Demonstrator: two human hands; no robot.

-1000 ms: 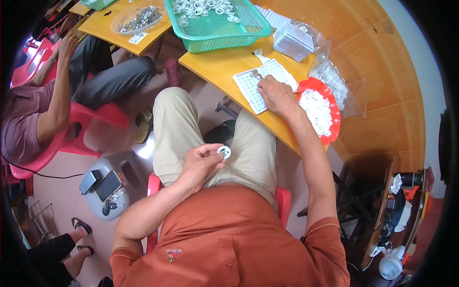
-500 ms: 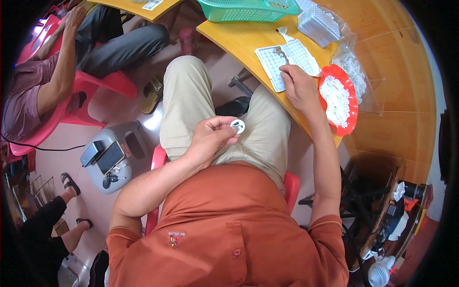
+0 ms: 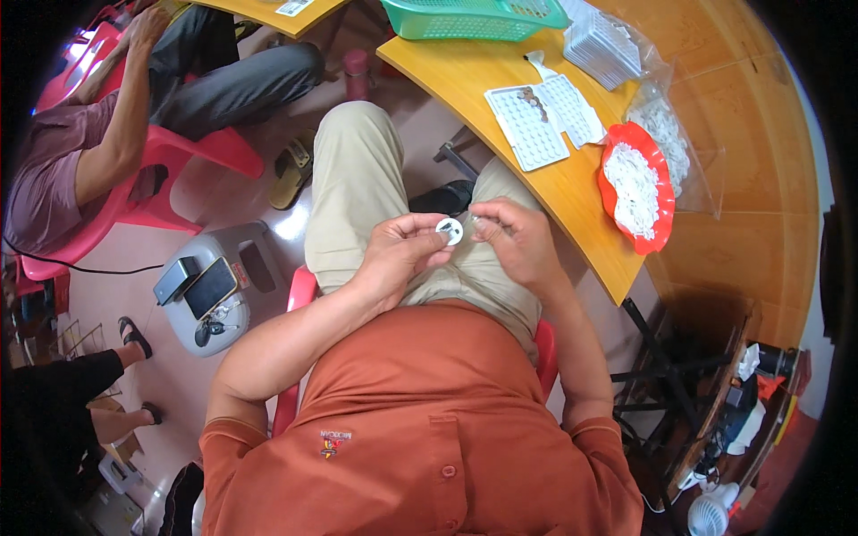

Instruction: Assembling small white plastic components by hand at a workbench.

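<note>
Above my lap, my left hand [image 3: 399, 256] pinches a small round white disc [image 3: 455, 232] with dark parts on its face. My right hand [image 3: 521, 242] is close beside it on the right, thumb and fingertips pressed together. Whatever those fingertips hold is too small to make out. On the yellow table [image 3: 572, 234] lies a white tray [image 3: 527, 147] with rows of small round hollows. A few small brown pieces [image 3: 538, 100] rest along its far right side. To its right is a red wavy-edged dish [image 3: 662, 234] heaped with small white parts [image 3: 633, 192].
A green plastic basket [image 3: 465, 22] and stacked white trays [image 3: 603, 49] stand far on the table, beside a clear bag of white pieces [image 3: 657, 125]. At left, a grey stool [image 3: 212, 335] carries a phone [image 3: 211, 286] and keys. A seated person [image 3: 98, 143] is farther left.
My right hand has come from the white tray down to beside the disc, its fingertips pressed together. My left hand still holds the disc in nearly the same place.
</note>
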